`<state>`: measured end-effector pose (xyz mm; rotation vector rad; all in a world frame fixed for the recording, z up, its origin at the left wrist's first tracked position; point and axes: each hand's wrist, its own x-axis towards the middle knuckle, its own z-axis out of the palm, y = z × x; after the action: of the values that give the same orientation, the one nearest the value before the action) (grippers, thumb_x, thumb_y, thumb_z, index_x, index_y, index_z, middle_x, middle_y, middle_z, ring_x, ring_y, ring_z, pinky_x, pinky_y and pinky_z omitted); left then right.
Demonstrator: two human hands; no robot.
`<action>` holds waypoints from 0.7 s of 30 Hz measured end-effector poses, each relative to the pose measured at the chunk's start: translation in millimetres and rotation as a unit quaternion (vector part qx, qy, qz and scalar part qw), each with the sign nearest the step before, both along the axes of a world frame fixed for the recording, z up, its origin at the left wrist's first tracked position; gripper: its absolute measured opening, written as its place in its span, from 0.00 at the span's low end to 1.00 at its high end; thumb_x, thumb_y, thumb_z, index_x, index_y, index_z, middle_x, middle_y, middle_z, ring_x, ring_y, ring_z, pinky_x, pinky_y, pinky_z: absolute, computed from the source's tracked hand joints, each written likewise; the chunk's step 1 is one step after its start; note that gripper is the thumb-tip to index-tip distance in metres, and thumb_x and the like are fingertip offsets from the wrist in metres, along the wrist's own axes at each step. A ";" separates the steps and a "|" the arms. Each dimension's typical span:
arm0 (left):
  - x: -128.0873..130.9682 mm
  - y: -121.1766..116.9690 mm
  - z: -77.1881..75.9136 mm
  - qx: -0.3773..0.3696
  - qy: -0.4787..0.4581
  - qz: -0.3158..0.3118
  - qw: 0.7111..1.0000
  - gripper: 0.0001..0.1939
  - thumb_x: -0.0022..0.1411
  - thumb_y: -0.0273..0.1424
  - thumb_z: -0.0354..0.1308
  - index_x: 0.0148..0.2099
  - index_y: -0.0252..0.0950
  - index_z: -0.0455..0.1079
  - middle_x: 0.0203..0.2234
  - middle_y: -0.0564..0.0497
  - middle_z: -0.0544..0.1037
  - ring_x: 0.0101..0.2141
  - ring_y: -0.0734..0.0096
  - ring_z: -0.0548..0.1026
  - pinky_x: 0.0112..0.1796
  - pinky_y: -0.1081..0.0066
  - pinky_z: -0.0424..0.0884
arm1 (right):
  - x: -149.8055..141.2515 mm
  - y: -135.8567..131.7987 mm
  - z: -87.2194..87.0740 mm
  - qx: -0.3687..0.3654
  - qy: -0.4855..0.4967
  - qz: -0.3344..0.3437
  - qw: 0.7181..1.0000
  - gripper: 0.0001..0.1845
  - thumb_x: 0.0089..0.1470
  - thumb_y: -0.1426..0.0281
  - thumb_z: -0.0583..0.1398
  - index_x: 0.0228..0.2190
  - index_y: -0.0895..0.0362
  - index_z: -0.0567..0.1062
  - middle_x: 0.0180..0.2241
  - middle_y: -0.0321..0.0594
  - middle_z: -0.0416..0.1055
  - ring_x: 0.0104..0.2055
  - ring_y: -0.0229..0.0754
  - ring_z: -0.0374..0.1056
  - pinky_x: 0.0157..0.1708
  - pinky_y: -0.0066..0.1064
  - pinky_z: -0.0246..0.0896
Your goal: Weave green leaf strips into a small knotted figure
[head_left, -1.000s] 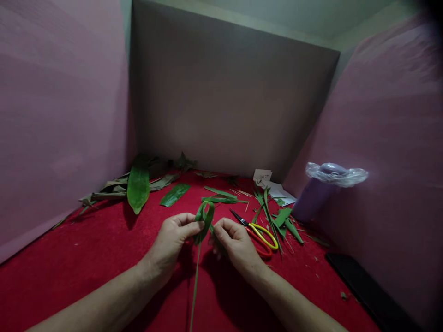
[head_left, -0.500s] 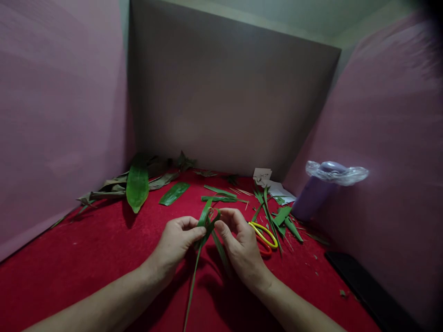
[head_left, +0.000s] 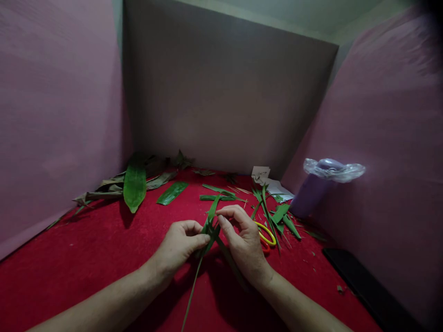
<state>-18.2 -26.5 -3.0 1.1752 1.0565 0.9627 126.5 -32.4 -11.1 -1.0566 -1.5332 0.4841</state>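
Observation:
Between my hands is a bundle of crossed green leaf strips (head_left: 212,213), one end pointing up and away. My left hand (head_left: 183,240) pinches the crossing from the left, thumb on top. From its grip a thin strip (head_left: 193,286) trails down toward me. On the other side, my right hand (head_left: 244,237) closes thumb and fingertips on the strips' right side. A wider strip (head_left: 230,260) slants down beneath that palm. Yellow and red scissor handles (head_left: 267,234) show just behind my right hand, their blades hidden.
Cut leaf strips (head_left: 270,210) and scraps lie at right beside white papers (head_left: 277,188). A purple container topped with clear plastic (head_left: 313,191) stands by the right wall. A black flat object (head_left: 360,281) lies front right. A broad leaf (head_left: 134,184) and dry leaves (head_left: 107,186) sit left.
The open loop at the top of the strips has been drawn down and closed, and the upper end now points straighter up. My right fingers have moved closer in over it.

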 end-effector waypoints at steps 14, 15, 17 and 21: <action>0.1 -0.5 3.7 -0.015 0.018 -0.010 1.000 0.08 0.39 0.28 0.62 0.19 0.33 0.64 0.11 0.58 0.67 0.14 0.80 0.63 0.18 0.77 0.55 | 2.2 6.3 -3.1 -0.064 0.003 -0.064 0.996 0.08 0.50 0.70 0.57 0.22 0.57 0.71 0.20 0.33 0.67 0.24 0.35 0.61 0.25 0.26 0.54; 0.0 -1.0 4.3 -0.015 0.017 -0.010 1.000 0.08 0.39 0.28 0.62 0.19 0.33 0.64 0.11 0.58 0.67 0.14 0.80 0.63 0.18 0.77 0.55 | 2.7 7.0 -2.9 -0.070 0.003 -0.064 0.996 0.08 0.50 0.70 0.57 0.22 0.57 0.71 0.19 0.32 0.67 0.23 0.35 0.60 0.25 0.26 0.54; -0.2 -1.7 5.8 -0.014 0.015 -0.014 1.000 0.08 0.38 0.28 0.63 0.19 0.33 0.65 0.11 0.58 0.68 0.14 0.80 0.63 0.18 0.77 0.55 | 3.9 8.7 -3.0 -0.085 0.011 -0.046 0.995 0.08 0.50 0.69 0.57 0.22 0.58 0.71 0.19 0.32 0.66 0.23 0.35 0.60 0.25 0.26 0.54; -1.2 -1.2 6.2 -0.014 0.013 -0.026 0.999 0.09 0.39 0.28 0.63 0.20 0.33 0.65 0.11 0.57 0.69 0.15 0.80 0.63 0.19 0.77 0.56 | 5.5 10.3 -2.9 -0.091 0.031 -0.004 0.995 0.10 0.51 0.66 0.57 0.23 0.58 0.73 0.19 0.32 0.65 0.22 0.34 0.57 0.24 0.25 0.53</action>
<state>-19.3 -27.7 3.3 1.1881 1.0522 0.8923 132.0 -22.0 -13.9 -1.1771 -1.4504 0.6549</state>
